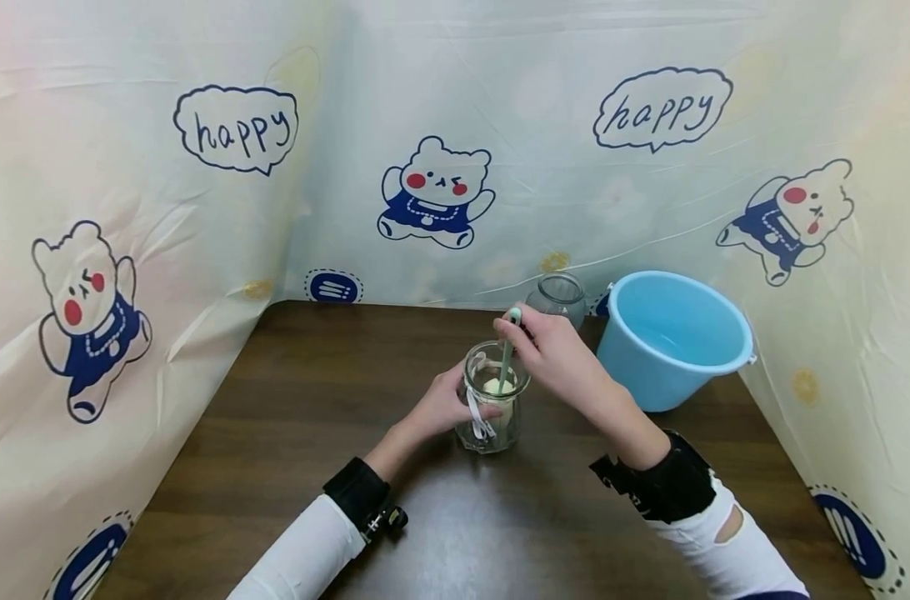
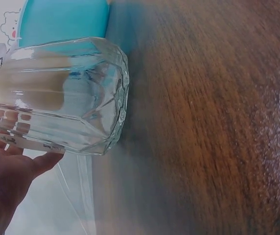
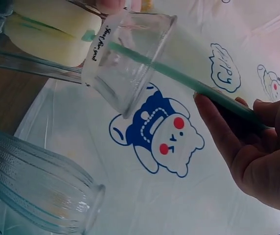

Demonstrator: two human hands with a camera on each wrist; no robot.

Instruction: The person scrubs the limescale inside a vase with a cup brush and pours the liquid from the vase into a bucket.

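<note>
On my feed, just left of centre, the left hand (image 1: 443, 404) curls round a clear glass jar (image 1: 496, 437) at mid-frame, its thumb near a white ribbon (image 1: 479, 417); I judge this braces the jar against the other hand's work. Inside the jar sits a pale sponge-like head (image 1: 497, 386) on a thin green handle (image 1: 507, 358), raised off the jar's floor as far as I can tell. Right of centre, the right hand (image 1: 560, 354) pinches that handle near its top, probably for reach through the mouth. Beyond it, a second jar (image 1: 569, 307) stands near the back edge of the table (image 1: 312, 400), and the blue bucket (image 1: 638, 367), further right, likely stands aside for elbow room. I count two hands, two jars, one ribbon, one handle with one head, one bucket.
</note>
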